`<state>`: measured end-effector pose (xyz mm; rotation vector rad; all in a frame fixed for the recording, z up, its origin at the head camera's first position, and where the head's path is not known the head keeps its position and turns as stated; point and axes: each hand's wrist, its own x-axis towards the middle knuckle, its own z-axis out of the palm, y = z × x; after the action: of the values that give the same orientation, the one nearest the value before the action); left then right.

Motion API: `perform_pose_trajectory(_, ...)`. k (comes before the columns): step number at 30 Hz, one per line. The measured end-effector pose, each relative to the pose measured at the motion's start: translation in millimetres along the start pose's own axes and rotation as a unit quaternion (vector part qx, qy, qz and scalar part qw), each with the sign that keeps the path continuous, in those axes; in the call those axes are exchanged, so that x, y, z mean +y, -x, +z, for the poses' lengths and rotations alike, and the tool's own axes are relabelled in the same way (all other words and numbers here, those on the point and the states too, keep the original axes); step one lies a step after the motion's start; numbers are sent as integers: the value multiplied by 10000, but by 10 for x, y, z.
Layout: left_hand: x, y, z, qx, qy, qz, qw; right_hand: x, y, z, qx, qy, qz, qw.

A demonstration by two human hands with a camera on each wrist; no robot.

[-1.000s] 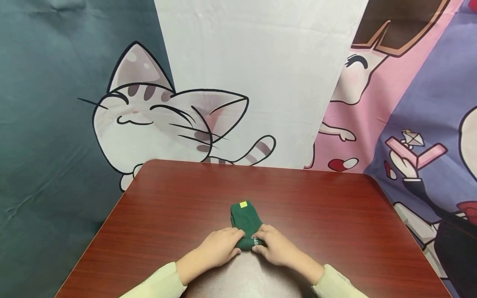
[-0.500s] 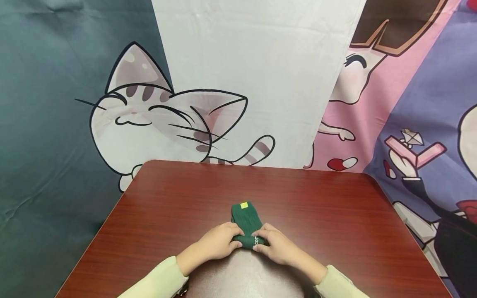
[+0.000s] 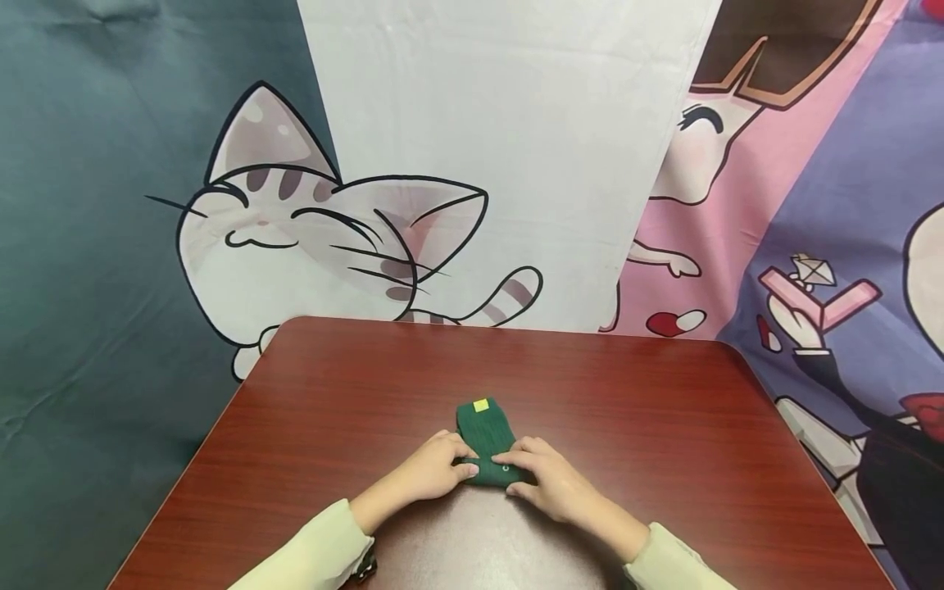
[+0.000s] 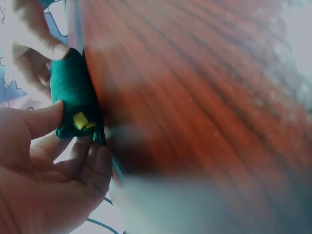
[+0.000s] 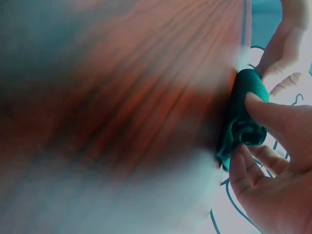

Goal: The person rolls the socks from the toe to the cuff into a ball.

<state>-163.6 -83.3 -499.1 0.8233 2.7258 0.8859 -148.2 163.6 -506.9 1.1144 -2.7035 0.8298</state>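
Observation:
A dark green ribbed sock (image 3: 485, 430) lies on the table, its near end rolled up and its far end flat with a yellow patch (image 3: 481, 405). My left hand (image 3: 431, 471) holds the left end of the roll, thumb on the near side and fingers over it. At the right end, my right hand (image 3: 549, 483) grips the roll the same way. One small white letter shows on the roll between the hands. From the left wrist, another yellow mark (image 4: 80, 120) shows on the roll's end. The right wrist view shows coiled layers (image 5: 246, 132) at the other end.
The sock lies on a reddish-brown wooden table (image 3: 354, 377) with rounded far corners. Behind it hangs a cloth backdrop (image 3: 516, 106) printed with a cartoon cat and figures. A dark band (image 3: 365, 565) shows at the left sleeve.
Both hands have rolled the sock's near end a little further away from me. The white lettering on the roll has turned mostly out of sight, and the flat part is shorter.

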Motion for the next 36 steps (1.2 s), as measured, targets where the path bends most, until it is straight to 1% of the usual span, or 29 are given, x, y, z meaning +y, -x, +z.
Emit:
perform_pose_trajectory(4, 16, 3, 34, 80, -246, -100, 9996, 32, -51, 22, 17, 228, -121, 9997)
perform_pose_trajectory(8, 37, 19, 54, 124, -626, -53, 9979, 45, -81, 10, -253, 357, 32, 9990)
perform_pose_trajectory(11, 68, 38, 48, 58, -903, -20, 9959, 41, -104, -7, -430, 387, 166, 9982)
perform_pose_trajectory(15, 101, 68, 43, -79, -1142, 29, 9934, 25, -127, -7, -531, 427, 310, 9972)
perform_pose_trajectory(17, 106, 87, 47, -165, -1288, 53, 9915, 15, -135, 1, -565, 445, 369, 9967)
perform_pose_trajectory(20, 111, 118, 53, -244, -1608, 105, 9866, 5, -144, 16, -663, 453, 487, 9956)
perform_pose_trajectory(23, 110, 131, 63, -174, -1891, 168, 9817, 7, -154, 24, -734, 437, 578, 9947)
perform_pose_trajectory(27, 114, 119, 77, -42, -2015, 207, 9793, 33, -172, 19, -751, 399, 609, 9945)
perform_pose_trajectory(30, 124, 103, 84, 7, -2051, 180, 9786, 56, -176, 14, -747, 381, 584, 9948)
perform_pose_trajectory(36, 155, 81, 76, 113, -2226, 222, 9746, 57, -162, 5, -582, 262, 547, 9965)
